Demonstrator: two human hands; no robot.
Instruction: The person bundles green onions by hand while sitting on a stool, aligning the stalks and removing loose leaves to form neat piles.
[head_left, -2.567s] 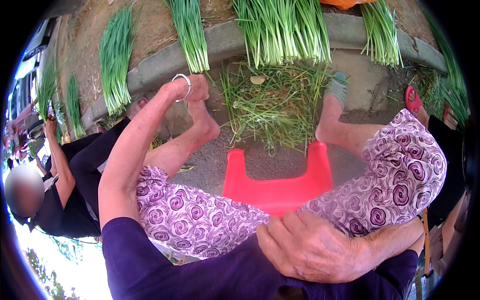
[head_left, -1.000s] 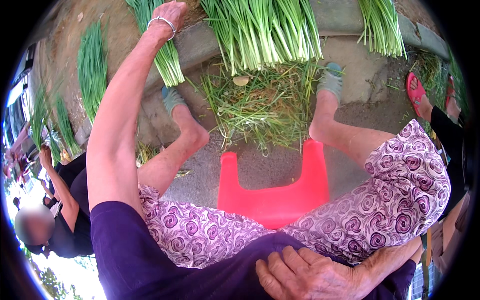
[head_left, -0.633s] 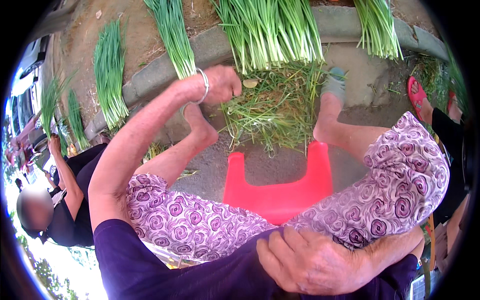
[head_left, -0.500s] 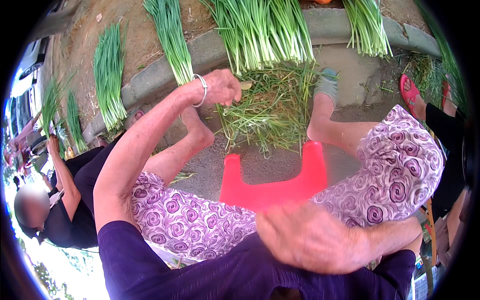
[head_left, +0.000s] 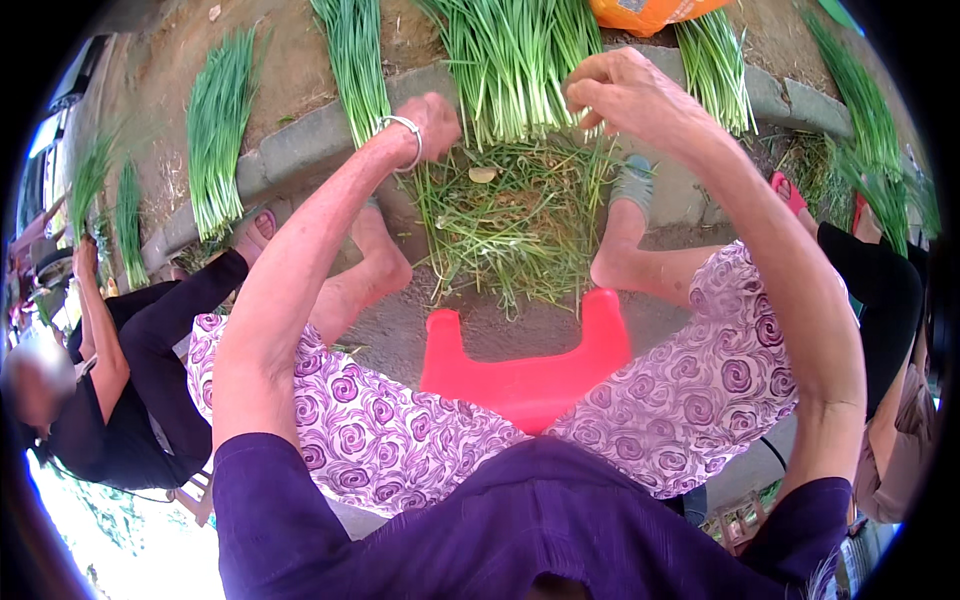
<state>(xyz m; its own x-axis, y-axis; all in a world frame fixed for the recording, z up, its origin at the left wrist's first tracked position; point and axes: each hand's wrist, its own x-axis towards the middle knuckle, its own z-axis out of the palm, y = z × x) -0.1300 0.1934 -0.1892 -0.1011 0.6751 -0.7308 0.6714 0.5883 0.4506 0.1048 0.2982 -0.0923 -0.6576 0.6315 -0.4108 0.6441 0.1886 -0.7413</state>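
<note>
My left hand (head_left: pixel 430 125), with a white bangle on its wrist, is curled closed at the left end of the large bunch of green chives (head_left: pixel 512 75). Its fingers are blurred and what they hold, if anything, is hidden. My right hand (head_left: pixel 630 90) is over the right end of that bunch, its fingers bent and apart, with nothing visible in them. The chives lie on the kerb, pale stems toward me. Below both hands is a heap of loose chive trimmings (head_left: pixel 510 225) on the ground between my feet.
More chive bunches lie left (head_left: pixel 222 130) and right (head_left: pixel 715 70) along the kerb (head_left: pixel 290 150). An orange bag (head_left: pixel 650 12) is at the far edge. A red plastic stool (head_left: pixel 530 385) stands between my knees. A seated person (head_left: pixel 120 380) holds chives at left; another person's legs show at right.
My right hand has moved from my lap up and forward to the chives. My left hand has shifted slightly forward and left. The orange bag shows more in view.
</note>
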